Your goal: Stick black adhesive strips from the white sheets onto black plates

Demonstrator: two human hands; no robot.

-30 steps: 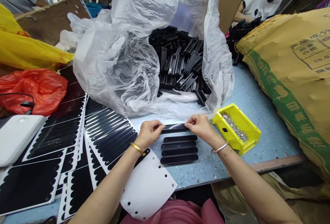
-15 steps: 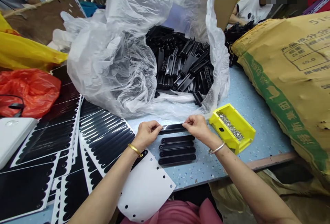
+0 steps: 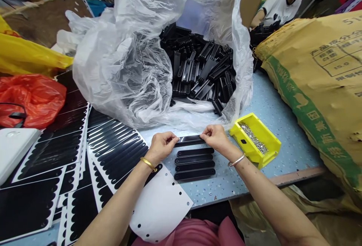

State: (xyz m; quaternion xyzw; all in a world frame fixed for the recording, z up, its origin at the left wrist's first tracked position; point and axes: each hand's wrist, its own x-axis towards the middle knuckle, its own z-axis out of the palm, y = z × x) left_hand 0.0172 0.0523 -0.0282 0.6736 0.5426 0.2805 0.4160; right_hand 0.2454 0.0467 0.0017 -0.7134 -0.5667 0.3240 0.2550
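Observation:
A glossy black strip [image 3: 190,140] spans the gap between my hands, level above the blue speckled tabletop. My left hand [image 3: 163,146] pinches its left end between thumb and fingers. The right end is in the fingertips of my right hand [image 3: 215,139]. Whether the strip is a loose sticker or lies on a bar, I cannot tell. Just below it, several black plastic bars [image 3: 195,159] with rounded ends lie in a column, nearly parallel. Sheets of black stickers [image 3: 118,148] are fanned out to the left, and a white backing sheet [image 3: 160,204] reaches under my left forearm.
A clear plastic bag [image 3: 135,80] lies open behind my hands, full of black plastic parts [image 3: 203,65]. Right of my right hand stands a yellow bin [image 3: 266,136] of small metal pieces. A large tan sack [image 3: 325,68] borders the right side. Another person [image 3: 278,6] sits beyond.
Both hands hold the strip almost exactly as before. The view has shifted very slightly; the bars and the bin have not moved.

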